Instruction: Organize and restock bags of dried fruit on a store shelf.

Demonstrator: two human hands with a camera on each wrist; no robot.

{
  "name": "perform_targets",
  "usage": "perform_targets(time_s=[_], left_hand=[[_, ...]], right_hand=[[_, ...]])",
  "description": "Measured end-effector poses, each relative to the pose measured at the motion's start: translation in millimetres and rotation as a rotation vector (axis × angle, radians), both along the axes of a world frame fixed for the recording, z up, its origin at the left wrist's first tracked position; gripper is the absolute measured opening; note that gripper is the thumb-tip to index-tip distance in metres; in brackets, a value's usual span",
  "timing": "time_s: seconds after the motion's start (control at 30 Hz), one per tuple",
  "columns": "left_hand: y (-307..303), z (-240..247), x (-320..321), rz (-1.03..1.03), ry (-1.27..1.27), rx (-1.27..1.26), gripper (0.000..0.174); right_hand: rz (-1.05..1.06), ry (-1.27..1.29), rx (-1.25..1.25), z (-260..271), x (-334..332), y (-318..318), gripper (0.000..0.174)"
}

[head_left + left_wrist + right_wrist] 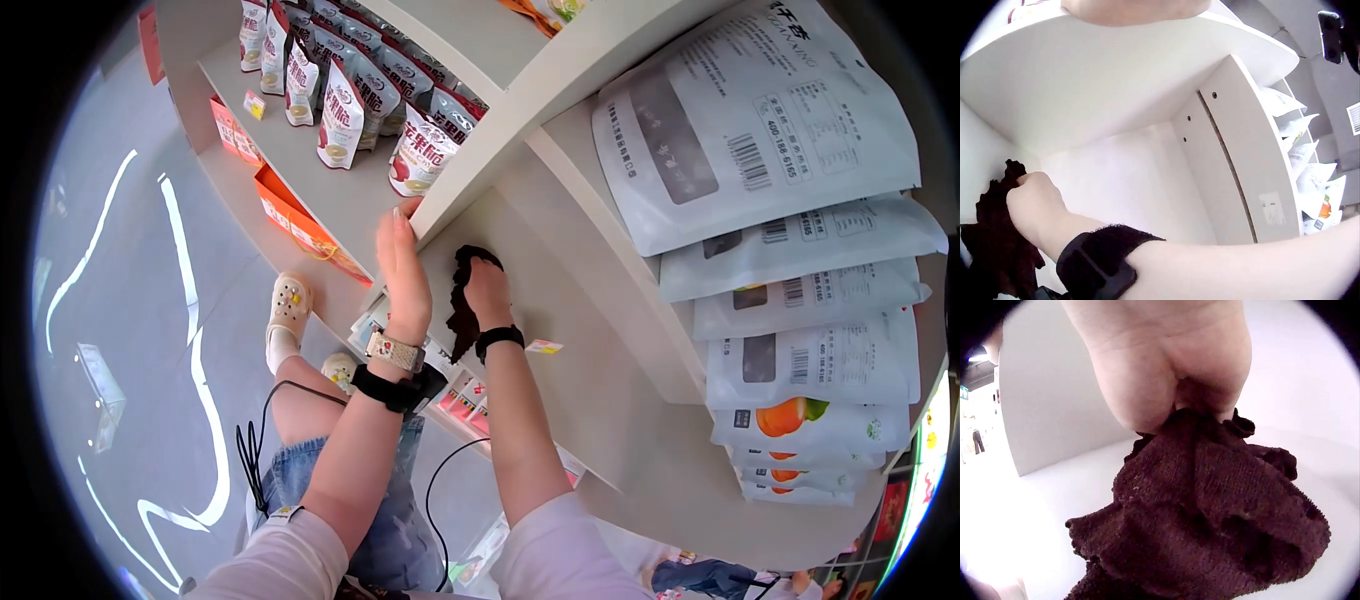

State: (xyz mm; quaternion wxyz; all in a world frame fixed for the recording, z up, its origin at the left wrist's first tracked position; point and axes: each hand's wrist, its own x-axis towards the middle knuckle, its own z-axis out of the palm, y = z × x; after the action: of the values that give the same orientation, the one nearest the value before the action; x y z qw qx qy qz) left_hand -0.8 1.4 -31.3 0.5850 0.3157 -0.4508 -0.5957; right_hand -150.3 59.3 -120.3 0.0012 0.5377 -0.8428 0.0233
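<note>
"A right hand [489, 292] grips a bunched dark cloth [1166, 531] on the shelf [590, 400]; the left hand [405, 275], fingers straight, is beside the divider [510, 130]."

"And the risk?"

"Loose folds outside the grip could snag the nearby price tag [544, 346], knocking it askew."

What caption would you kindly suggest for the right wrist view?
A right hand grips a bunched dark maroon cloth over a white shelf.
</note>
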Motion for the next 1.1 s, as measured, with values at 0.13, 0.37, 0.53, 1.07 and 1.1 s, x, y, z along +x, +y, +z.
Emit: perform_targets(time_s=[0.13,0.37,0.53,1.07,1.1], left_hand=[[2,8,-2,0.071,0.004,-0.037,0.042],[1,7,1,0.176,-0.144,-0.202,0.042],[9,20,6,0.117,-0.135,-0.168,0.042],[0,6,2,0.028,-0.105,-0.105,0.052],[-1,5,2,0.024,-0.093,-0.104,0.052]], right_hand=[[-0.016,0.003,-0.023,-1,-1,-4,0.020],[-0.040,0.033,-0.013,1,24,13,0.017],[-0.051,-0.018,-0.011,6,47,43,0.021],[-0.079,-0.058,0.042,3,13,16,0.017],[-0.085,-0.052,0.047,3,8,11,0.018]])
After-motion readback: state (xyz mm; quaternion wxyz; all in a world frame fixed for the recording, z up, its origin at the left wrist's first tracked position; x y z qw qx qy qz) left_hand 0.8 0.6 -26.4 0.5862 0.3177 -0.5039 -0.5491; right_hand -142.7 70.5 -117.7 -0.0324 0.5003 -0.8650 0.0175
